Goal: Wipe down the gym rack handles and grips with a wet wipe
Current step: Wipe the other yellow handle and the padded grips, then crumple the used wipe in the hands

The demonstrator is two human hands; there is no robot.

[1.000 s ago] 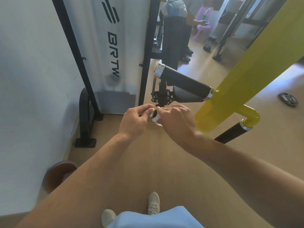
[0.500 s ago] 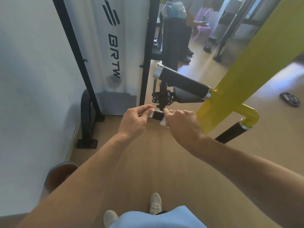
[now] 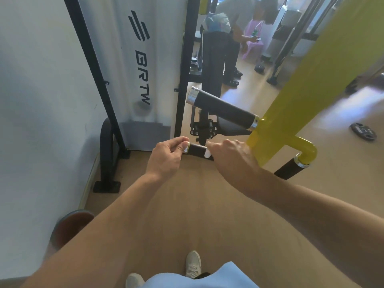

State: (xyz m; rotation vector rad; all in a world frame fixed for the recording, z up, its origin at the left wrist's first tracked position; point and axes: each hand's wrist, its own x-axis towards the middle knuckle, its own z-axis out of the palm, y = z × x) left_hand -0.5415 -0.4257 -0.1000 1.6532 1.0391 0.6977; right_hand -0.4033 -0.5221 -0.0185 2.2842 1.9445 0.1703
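A short black grip [image 3: 196,150] with a silver end cap juts left from the yellow rack frame [image 3: 295,96]. My left hand [image 3: 167,157] pinches its capped end with thumb and fingers. My right hand [image 3: 232,155] is closed around the grip further right, pressing a white wet wipe [image 3: 207,152] against it; only a bit of the wipe shows. A longer black handle [image 3: 223,109] with silver collars sits above, untouched. A third black grip [image 3: 291,168] hangs below a yellow elbow at the right.
A white wall and a black-framed panel marked BRTW [image 3: 141,59] stand at the left. A brown weight plate [image 3: 70,227] leans against the wall. A person [image 3: 226,38] stands beyond the rack. A dark plate [image 3: 362,132] lies on the wooden floor at right.
My right hand has slid rightward along the short grip with the wipe, baring more of the black surface. My left hand stays on the capped end.
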